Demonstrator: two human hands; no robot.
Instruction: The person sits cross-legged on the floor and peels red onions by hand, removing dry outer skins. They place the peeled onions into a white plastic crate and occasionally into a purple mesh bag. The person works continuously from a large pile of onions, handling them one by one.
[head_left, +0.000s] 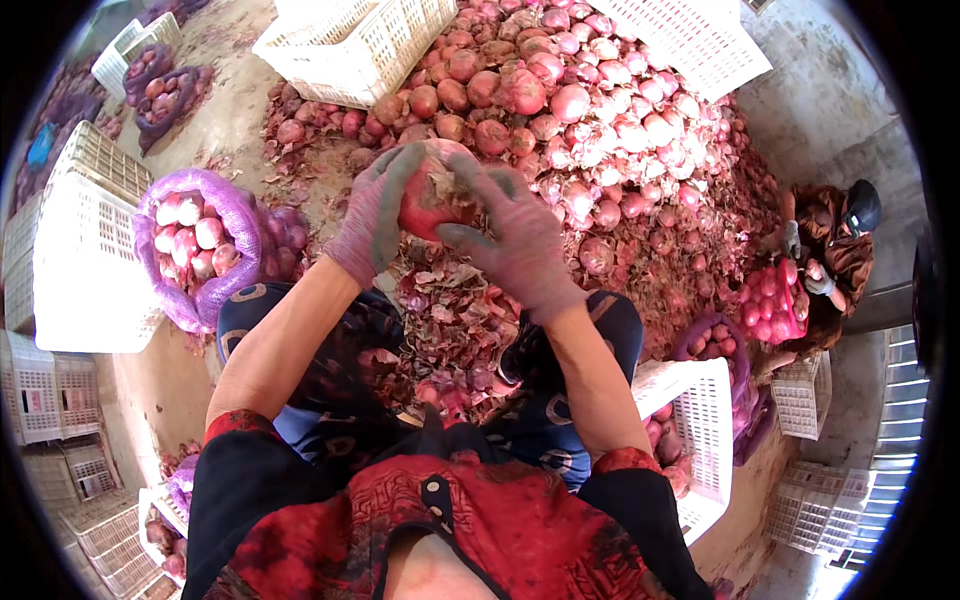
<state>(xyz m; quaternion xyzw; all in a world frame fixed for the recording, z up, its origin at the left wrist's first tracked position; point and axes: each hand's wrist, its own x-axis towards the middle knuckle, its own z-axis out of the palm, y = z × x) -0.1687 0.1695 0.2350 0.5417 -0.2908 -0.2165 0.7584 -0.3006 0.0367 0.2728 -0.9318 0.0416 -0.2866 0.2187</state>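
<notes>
A large red onion (429, 201) with loose, torn dry skin on one face is held up between both my gloved hands. My left hand (375, 206) grips its left side, and my right hand (517, 232) spans its right side with the thumb along the lower edge. Both gloves are knitted, pinkish, with grey coated fingers. Behind the onion rises a big heap of red onions (570, 105). Loose onion skins (457, 330) cover the floor between my knees.
A purple mesh sack (251, 247) of onions stands at left, beside white plastic crates (90, 277). Another crate (720, 450) with onions is at my right. A white crate (360, 67) rests by the heap. At far right a person (832, 225) handles a red mesh bag (772, 300).
</notes>
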